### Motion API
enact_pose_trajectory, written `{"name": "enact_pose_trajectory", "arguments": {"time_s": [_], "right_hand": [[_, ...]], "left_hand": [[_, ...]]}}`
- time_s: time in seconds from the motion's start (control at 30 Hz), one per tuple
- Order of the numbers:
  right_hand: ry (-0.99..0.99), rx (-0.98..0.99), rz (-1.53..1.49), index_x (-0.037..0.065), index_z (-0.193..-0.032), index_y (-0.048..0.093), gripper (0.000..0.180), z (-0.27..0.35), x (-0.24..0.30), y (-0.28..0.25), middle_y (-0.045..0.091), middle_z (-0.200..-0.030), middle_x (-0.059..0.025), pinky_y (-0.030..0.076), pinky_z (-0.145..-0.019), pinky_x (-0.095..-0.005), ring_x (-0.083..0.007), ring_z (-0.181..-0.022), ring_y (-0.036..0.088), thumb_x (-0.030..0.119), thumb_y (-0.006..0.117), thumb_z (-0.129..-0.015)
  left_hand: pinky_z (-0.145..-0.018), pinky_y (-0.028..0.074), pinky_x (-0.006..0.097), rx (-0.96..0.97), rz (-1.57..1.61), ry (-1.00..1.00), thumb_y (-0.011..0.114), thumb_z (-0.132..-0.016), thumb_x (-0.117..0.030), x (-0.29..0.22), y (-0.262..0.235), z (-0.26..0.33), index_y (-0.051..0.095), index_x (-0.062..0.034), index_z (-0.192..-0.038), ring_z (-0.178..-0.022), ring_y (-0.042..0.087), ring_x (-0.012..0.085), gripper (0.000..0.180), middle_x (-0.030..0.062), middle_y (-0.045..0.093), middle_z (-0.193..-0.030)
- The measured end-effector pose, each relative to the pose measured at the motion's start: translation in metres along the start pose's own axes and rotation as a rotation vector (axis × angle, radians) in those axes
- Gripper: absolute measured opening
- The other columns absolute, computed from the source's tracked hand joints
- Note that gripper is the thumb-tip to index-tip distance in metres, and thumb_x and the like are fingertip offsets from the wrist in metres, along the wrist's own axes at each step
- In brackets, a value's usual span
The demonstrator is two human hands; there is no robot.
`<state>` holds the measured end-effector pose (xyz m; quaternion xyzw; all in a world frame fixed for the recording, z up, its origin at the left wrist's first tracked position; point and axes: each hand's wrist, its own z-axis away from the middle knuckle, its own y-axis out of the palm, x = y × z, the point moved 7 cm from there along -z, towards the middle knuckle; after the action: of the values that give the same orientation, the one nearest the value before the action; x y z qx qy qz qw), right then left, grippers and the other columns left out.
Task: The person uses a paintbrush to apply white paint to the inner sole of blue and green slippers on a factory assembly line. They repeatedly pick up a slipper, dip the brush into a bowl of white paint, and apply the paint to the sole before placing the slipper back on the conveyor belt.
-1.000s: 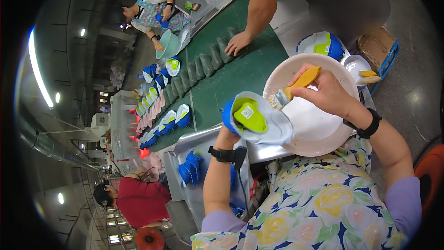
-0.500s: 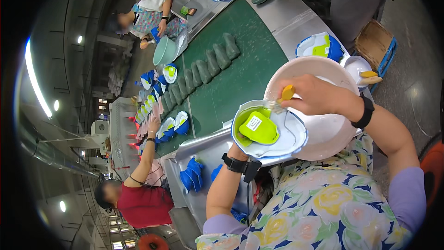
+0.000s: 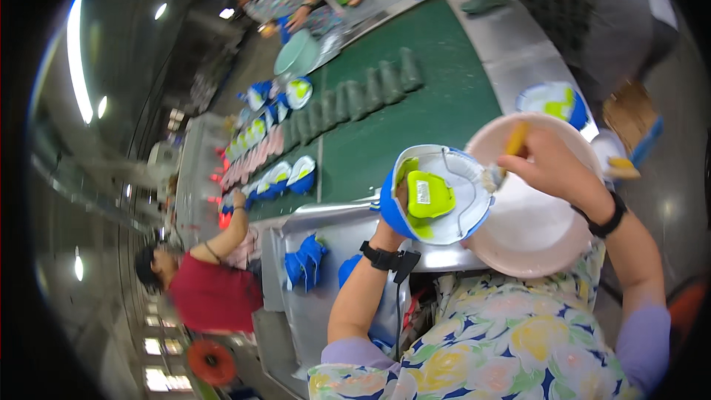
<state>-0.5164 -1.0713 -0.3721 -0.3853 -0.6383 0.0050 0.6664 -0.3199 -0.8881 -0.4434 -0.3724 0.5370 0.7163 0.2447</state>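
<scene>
My left hand [image 3: 392,230] grips a blue shoe upper [image 3: 466,178] from its left side, most of the fingers hidden behind it. The upper's white inside faces me, with a lime-green tongue [image 3: 432,194] bearing a white label. My right hand [image 3: 552,163] is closed round the yellow handle of a brush [image 3: 516,138]. The brush's pale bristles meet the upper's right edge, or nearly so. Below both hands sits a wide pale-pink basin [image 3: 581,241] with something white in it.
A green conveyor belt [image 3: 385,133] carries a row of dark green shoe lasts [image 3: 355,100] and pink ones. More blue uppers [image 3: 300,174] stand beside them, and one [image 3: 305,263] lies on the metal tray. A co-worker in red [image 3: 215,289] reaches in at left; another [image 3: 285,0] sits beyond the belt.
The brush has moved from over the upper's inside to its right edge, its handle now tilted upward. The upper is turned more toward me. The whole view has shifted and blurred slightly.
</scene>
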Motion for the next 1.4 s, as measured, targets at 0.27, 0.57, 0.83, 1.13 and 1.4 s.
{"name": "enact_pose_trajectory", "arguments": {"time_s": [0.27,0.57,0.83,1.13,1.4], "right_hand": [[0.242,-0.106,-0.445,0.001,-0.096,0.058,0.015,0.013,-0.035,0.014,0.063,-0.089,-0.0057,0.051,-0.072,-0.0262,-0.0111,-0.081,0.062,0.004,0.069,-0.086],[0.406,-0.021,-0.509,0.002,-0.099,0.054,0.015,0.009,-0.062,0.043,0.062,-0.092,-0.0071,0.052,-0.076,-0.0253,-0.0121,-0.084,0.063,0.004,0.066,-0.089],[0.446,0.062,-0.361,0.003,-0.1,0.055,0.017,0.03,-0.111,0.045,0.06,-0.093,-0.0055,0.052,-0.076,-0.0246,-0.0109,-0.083,0.061,0.011,0.067,-0.092],[0.405,0.021,-0.409,0.002,-0.098,0.055,0.015,0.046,-0.083,0.059,0.063,-0.091,-0.007,0.054,-0.076,-0.0267,-0.0121,-0.082,0.063,0.005,0.066,-0.089],[0.466,0.028,-0.35,0.002,-0.103,0.057,0.017,0.059,-0.114,0.046,0.064,-0.097,-0.0087,0.054,-0.084,-0.0275,-0.0142,-0.088,0.064,0.009,0.066,-0.092]], "left_hand": [[-0.08,0.057,0.041,-0.626,-0.512,0.134,0.051,-0.097,-0.003,-0.106,-0.237,0.014,0.043,-0.0131,-0.133,-0.103,0.063,0.0267,0.039,0.0103,0.061,-0.115],[-0.079,0.055,0.045,-1.192,-0.593,0.262,0.064,-0.089,-0.006,-0.169,-0.478,0.063,0.021,-0.0228,-0.153,-0.112,0.059,0.0262,0.08,0.0112,0.05,-0.138],[-0.067,0.06,0.033,-1.202,-0.974,-0.029,0.057,-0.095,-0.015,-0.218,-0.404,0.142,0.039,0.0001,-0.143,-0.083,0.069,0.0213,0.053,0.0174,0.061,-0.116],[-0.107,0.033,0.063,-1.039,-1.689,-0.686,0.055,-0.088,-0.046,-0.156,-0.399,0.076,0.071,-0.0227,-0.117,-0.127,0.053,0.0368,0.041,0.008,0.065,-0.127],[-0.097,0.047,0.042,-0.978,-1.765,0.202,0.059,-0.085,-0.027,-0.174,-0.383,0.068,0.065,-0.01,-0.123,-0.114,0.06,0.0381,0.041,0.0203,0.065,-0.12]]}}
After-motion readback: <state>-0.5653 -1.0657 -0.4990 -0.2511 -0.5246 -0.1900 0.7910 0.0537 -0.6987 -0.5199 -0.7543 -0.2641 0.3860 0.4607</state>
